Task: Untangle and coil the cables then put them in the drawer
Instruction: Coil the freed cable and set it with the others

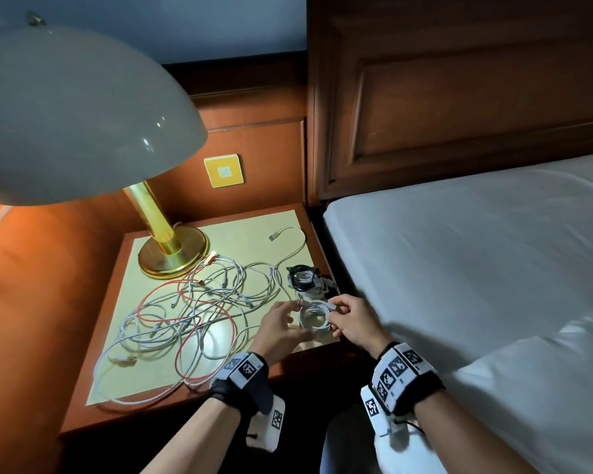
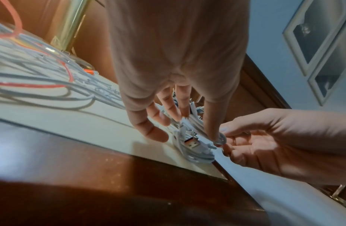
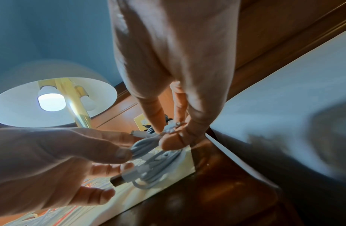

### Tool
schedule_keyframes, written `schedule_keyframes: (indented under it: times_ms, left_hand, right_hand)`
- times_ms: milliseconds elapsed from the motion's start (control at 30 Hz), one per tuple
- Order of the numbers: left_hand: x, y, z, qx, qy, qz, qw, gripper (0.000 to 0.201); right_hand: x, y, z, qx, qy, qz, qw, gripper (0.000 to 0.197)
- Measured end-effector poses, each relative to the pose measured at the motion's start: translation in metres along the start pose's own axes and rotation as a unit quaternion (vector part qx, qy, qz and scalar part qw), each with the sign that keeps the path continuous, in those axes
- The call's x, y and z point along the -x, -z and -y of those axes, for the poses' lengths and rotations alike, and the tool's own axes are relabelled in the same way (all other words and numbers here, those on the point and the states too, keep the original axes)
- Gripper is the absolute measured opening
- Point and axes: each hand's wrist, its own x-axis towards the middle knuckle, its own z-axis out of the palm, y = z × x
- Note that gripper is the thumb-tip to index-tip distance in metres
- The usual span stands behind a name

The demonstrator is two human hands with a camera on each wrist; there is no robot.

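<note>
White coiled cable sits at the near right corner of the nightstand, held between both hands. Left hand curls its thumb and fingers around the coil's left side; right hand pinches the coil's right side between thumb and forefinger. Left of them sprawls a tangle of white and red cables, near the brass lamp. Just beyond lies a black bundle.

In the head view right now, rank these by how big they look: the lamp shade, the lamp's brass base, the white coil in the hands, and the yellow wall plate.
1. Lamp shade, largest, though it sits nearest the camera.
2. Brass base.
3. White coil and yellow wall plate: too alike to rank, with the coil partly hidden by both hands.
</note>
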Motion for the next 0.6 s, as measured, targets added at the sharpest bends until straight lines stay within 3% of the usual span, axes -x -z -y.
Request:
schedule_keyframes:
  times_ms: [600]
  left_hand:
    - [0.010,-0.004,0.016,0.041,0.030,-0.004,0.999,0.070]
  right_hand:
    - [0.007,0.002,-0.007,0.120,0.017,-0.052,0.991,0.046]
